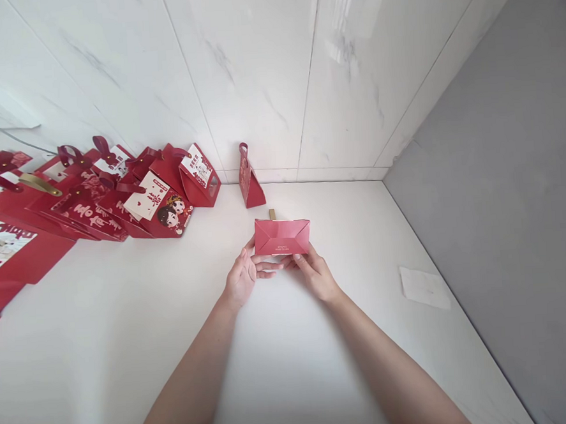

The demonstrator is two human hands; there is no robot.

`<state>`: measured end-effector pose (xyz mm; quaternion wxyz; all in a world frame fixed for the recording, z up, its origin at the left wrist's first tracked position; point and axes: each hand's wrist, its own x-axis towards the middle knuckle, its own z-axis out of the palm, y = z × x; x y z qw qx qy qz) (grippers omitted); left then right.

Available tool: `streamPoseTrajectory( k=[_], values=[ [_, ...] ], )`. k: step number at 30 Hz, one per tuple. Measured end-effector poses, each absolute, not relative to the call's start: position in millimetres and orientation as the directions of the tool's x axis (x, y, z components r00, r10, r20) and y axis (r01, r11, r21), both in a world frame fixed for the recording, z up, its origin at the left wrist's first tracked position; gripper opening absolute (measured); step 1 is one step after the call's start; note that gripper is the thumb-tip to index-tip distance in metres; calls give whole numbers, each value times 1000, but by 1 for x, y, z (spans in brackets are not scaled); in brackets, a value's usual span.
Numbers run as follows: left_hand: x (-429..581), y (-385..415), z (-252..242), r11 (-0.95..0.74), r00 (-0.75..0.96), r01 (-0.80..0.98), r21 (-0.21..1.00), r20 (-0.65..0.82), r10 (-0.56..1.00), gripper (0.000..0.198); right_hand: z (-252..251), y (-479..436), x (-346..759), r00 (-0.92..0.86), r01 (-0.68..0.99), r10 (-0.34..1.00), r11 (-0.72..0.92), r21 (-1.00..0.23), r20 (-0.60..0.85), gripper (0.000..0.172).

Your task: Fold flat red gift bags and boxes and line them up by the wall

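Observation:
A small red gift box [282, 236] is held up over the white tabletop, with its folded bottom turned to me. Fine print runs along the lower part of that face. Beyond it pokes out a short gold strap [272, 214]. My left hand [243, 278] holds the box at its left edge, with the lower fingers stretched loosely beneath. At the lower right corner my right hand [318, 274] grips it, thumb on the near edge and some fingers hidden under the box. Just behind stands a narrow red gift box [251, 185] with a ribbon handle.
Several red gift boxes [85, 205] with ribbon handles and white labels crowd the left side, along the marbled tile wall [255, 66]. A white paper piece [425, 288] lies at the right. A grey panel [500, 160] borders the white table [361, 233] there.

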<state>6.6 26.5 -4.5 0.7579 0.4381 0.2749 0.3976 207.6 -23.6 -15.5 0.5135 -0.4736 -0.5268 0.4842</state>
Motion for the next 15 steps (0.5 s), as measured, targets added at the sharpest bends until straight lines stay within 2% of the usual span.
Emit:
streamPoseTrajectory(
  k=[10,15],
  values=[
    [8,26,-4,318,512,-358,878,-101,853,72,-16,-24,208,-16,36,995,95,-995,94,38],
    [13,25,-4,269,486,-299,916,-97,869,63,-11,-27,207,13,24,979,202,-979,202,55]
  ],
)
